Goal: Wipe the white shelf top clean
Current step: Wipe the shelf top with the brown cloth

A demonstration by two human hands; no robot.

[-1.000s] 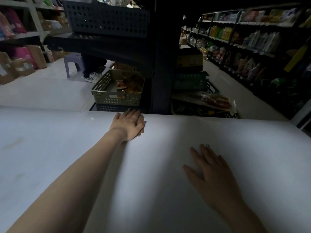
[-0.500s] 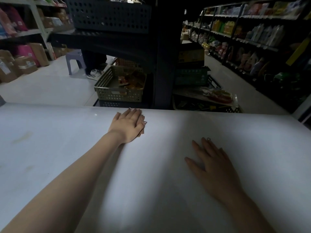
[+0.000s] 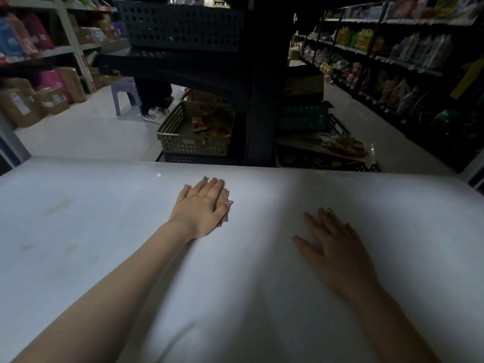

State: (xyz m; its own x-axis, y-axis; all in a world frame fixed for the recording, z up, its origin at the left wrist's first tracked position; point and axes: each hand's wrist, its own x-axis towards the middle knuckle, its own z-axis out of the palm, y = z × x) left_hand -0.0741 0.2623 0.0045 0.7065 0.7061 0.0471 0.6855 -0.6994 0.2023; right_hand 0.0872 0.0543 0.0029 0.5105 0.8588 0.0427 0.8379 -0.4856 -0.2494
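Observation:
The white shelf top (image 3: pixel 104 231) fills the lower half of the head view, its right half in shadow. My left hand (image 3: pixel 201 208) lies flat near the far edge and presses a small brownish cloth (image 3: pixel 226 195) onto the surface. Only the cloth's edge shows beside my fingers. In the shadow to the right, my right hand (image 3: pixel 332 252) rests palm down on the bare shelf top, fingers spread, holding nothing. Faint yellowish smudges (image 3: pixel 56 206) mark the left part of the surface.
Beyond the far edge stand a dark crate rack (image 3: pixel 183 27) and an olive mesh basket (image 3: pixel 193 137) with packets. A person's legs and white shoes (image 3: pixel 155 113) are by a purple stool (image 3: pixel 124 95). Stocked shelves (image 3: pixel 406 61) line the right aisle, cardboard boxes (image 3: pixel 23 106) the left.
My left hand, still on the cloth, has slid a little back from the far edge towards me. My right hand stays flat on the surface. The camera has shifted slightly.

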